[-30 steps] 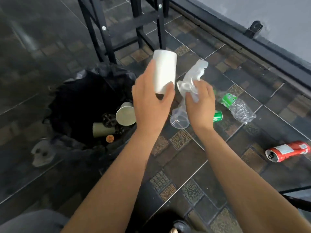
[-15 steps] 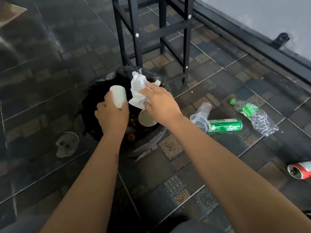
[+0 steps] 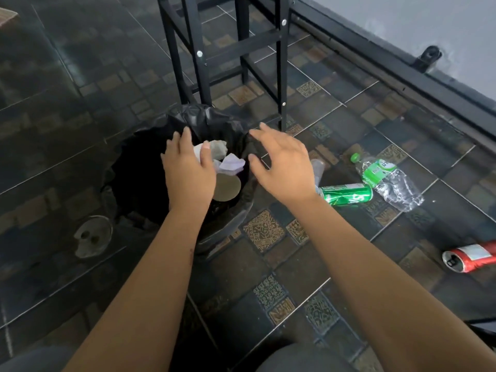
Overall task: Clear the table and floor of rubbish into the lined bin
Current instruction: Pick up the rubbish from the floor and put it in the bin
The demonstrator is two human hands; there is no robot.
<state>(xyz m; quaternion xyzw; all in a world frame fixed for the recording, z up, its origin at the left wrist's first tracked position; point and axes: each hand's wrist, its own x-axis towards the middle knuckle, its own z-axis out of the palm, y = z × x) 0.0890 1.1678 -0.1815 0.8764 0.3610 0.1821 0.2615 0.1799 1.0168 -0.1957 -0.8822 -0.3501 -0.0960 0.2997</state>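
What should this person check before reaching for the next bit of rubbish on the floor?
1. Right hand empty: ok, fingers spread, nothing held.
2. Left hand empty: ok, open over the bin; white paper lies inside, below it.
3. Bin liner in place: ok, black liner drapes over the rim.
4. Rubbish left on the floor: not ok. A green can, a bottle, a clear cup and a red can remain.
5. Nearest item free to grab: ok, the green can lies in the open beside the right wrist.
6. Table cleared: cannot tell, its top is out of view.
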